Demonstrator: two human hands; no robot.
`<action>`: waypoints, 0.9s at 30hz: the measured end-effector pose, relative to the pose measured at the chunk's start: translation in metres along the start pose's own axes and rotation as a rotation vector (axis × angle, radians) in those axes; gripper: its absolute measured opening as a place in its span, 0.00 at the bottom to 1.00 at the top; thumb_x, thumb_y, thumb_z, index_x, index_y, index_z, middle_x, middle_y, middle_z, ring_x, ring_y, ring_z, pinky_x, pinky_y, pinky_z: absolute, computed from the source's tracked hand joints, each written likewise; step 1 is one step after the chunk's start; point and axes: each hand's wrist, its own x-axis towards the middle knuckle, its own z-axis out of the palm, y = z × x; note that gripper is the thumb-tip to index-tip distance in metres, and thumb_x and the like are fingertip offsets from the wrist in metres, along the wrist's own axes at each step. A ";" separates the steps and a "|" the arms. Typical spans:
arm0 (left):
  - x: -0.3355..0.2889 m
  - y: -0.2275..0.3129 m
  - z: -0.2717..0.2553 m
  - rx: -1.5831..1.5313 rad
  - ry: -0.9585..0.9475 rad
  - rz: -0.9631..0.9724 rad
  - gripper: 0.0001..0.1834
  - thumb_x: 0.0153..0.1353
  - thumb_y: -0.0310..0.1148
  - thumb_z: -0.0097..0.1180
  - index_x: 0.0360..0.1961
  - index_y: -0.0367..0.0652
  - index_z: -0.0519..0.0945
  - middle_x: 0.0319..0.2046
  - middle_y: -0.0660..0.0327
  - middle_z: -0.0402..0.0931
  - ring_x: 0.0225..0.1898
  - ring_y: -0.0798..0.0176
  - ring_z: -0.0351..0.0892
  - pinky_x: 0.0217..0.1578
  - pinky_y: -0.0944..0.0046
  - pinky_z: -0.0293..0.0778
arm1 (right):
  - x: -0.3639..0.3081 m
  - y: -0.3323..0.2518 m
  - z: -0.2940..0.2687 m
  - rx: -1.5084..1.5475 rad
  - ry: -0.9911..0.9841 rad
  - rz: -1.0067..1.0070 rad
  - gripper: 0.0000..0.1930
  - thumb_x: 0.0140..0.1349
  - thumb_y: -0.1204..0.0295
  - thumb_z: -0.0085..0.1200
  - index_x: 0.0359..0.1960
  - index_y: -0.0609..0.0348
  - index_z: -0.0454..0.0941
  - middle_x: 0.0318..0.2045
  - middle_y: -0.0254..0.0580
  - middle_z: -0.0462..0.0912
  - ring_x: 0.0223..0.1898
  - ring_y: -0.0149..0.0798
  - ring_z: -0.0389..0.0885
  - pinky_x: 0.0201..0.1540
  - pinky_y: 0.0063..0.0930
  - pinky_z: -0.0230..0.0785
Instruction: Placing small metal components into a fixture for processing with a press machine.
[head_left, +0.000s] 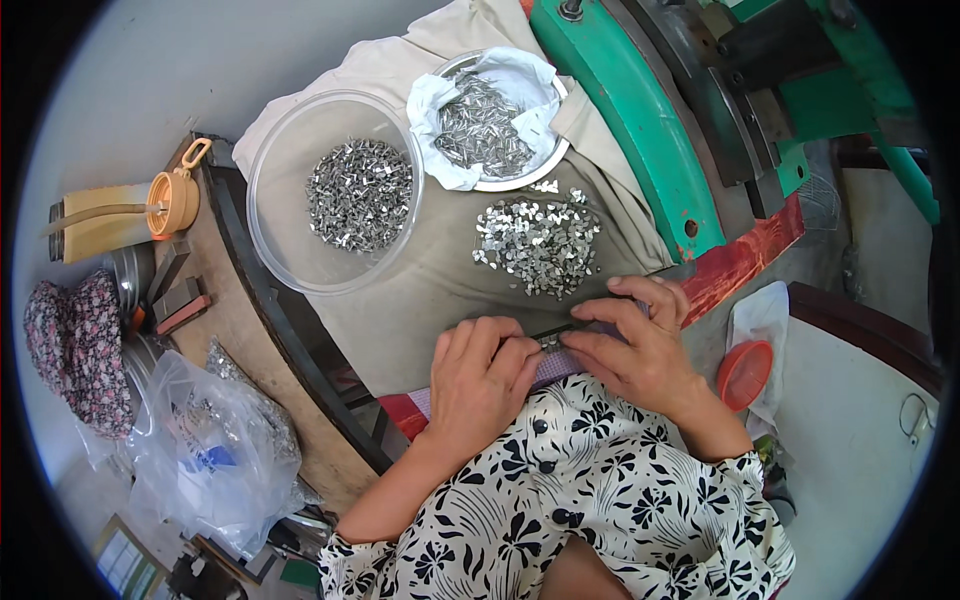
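Observation:
At the near edge of the cloth, my left hand (480,370) is closed, its fingers bent and its fingertips hidden. Facing it, my right hand (640,345) holds thumb and forefinger close to a thin dark strip (556,329), with its other fingers raised and bent. A few tiny metal pieces (550,343) lie between the two hands. What either hand pinches is too small to make out. Just beyond my hands is a loose heap of small, flat, shiny metal pieces (540,245).
Farther back stand a clear round tub (262,225) of small metal parts and a paper-lined bowl (556,150) of thin metal pins. A green machine frame (640,130) rises at the right, near a red dish (745,374). Plastic bags (215,450) sit at the left.

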 end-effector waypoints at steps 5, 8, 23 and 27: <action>-0.002 -0.001 0.003 0.004 0.016 -0.018 0.12 0.49 0.29 0.70 0.35 0.46 0.80 0.36 0.63 0.75 0.36 0.58 0.73 0.37 0.58 0.63 | 0.006 -0.005 -0.002 -0.106 -0.061 -0.100 0.08 0.47 0.66 0.67 0.31 0.41 0.84 0.49 0.22 0.81 0.59 0.41 0.68 0.61 0.45 0.51; -0.003 -0.002 0.005 0.011 0.022 -0.016 0.11 0.50 0.29 0.69 0.35 0.46 0.80 0.37 0.63 0.75 0.37 0.57 0.73 0.37 0.58 0.63 | 0.009 -0.009 -0.002 -0.181 -0.028 -0.136 0.04 0.51 0.67 0.61 0.30 0.45 0.83 0.48 0.25 0.80 0.60 0.37 0.69 0.65 0.43 0.48; -0.024 -0.013 -0.023 0.045 0.071 -0.080 0.24 0.43 0.34 0.76 0.40 0.43 0.77 0.42 0.57 0.75 0.42 0.51 0.74 0.42 0.56 0.66 | 0.007 -0.008 -0.002 -0.100 -0.072 -0.071 0.09 0.45 0.65 0.68 0.30 0.39 0.84 0.47 0.21 0.81 0.59 0.40 0.68 0.61 0.45 0.51; -0.031 -0.018 -0.034 0.069 0.077 -0.144 0.23 0.44 0.33 0.75 0.41 0.43 0.78 0.42 0.57 0.75 0.42 0.51 0.75 0.42 0.55 0.67 | 0.013 -0.009 0.001 -0.150 -0.122 -0.113 0.09 0.45 0.65 0.68 0.29 0.42 0.83 0.48 0.22 0.81 0.59 0.41 0.68 0.61 0.46 0.51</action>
